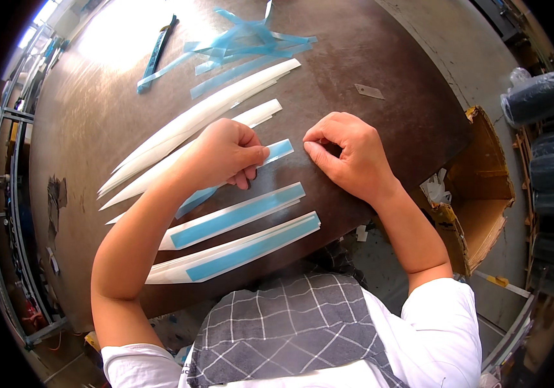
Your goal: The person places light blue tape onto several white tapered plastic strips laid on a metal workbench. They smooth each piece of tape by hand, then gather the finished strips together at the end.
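My left hand (228,152) is closed, its thumb and fingers together at a white strip with blue tape (281,150) along it. The hand hides the middle of that strip. To its right, my right hand (351,155) is closed in a pinch just above the table, off the strip's end. Whatever its fingertips hold, if anything, is too small to make out. Nearer to me lie another blue-taped white strip (238,215) and a small stack of such strips (254,249). Beyond my left hand are plain white strips (193,126) in two long piles.
Loose blue tape pieces (245,42) lie tangled at the far side of the brown table (406,123). A blue-handled cutter (159,52) is left of them. A small metal blade (369,91) lies far right. An open cardboard box (480,187) stands by the right edge.
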The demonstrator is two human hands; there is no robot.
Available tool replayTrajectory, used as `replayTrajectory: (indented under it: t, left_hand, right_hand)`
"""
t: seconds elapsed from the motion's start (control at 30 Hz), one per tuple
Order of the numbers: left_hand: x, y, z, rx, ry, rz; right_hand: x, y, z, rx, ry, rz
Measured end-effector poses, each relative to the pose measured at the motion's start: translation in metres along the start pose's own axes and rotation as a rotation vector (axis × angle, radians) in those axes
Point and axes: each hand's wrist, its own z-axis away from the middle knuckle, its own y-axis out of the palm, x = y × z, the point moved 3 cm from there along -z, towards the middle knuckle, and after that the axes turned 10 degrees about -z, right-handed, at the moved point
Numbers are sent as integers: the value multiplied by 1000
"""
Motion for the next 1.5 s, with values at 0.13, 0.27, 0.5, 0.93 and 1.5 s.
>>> replayTrajectory:
  t: [0.13,0.27,0.5,0.93,1.5]
  left_hand:
    - [1,0,0,2,16,6]
    - [1,0,0,-2,16,5]
    - [-2,-1,2,-1,20,-4]
    - [49,-30,43,-35,66,-13]
    - [128,-21,95,-502,-87,122]
  right_hand:
    - [2,1,0,10,-15,34]
    - [3,2,1,27,-74,62]
    - [9,9,2,122,-154,199]
    - [13,13,0,145,-159,253]
    - [17,17,0,114,-123,269]
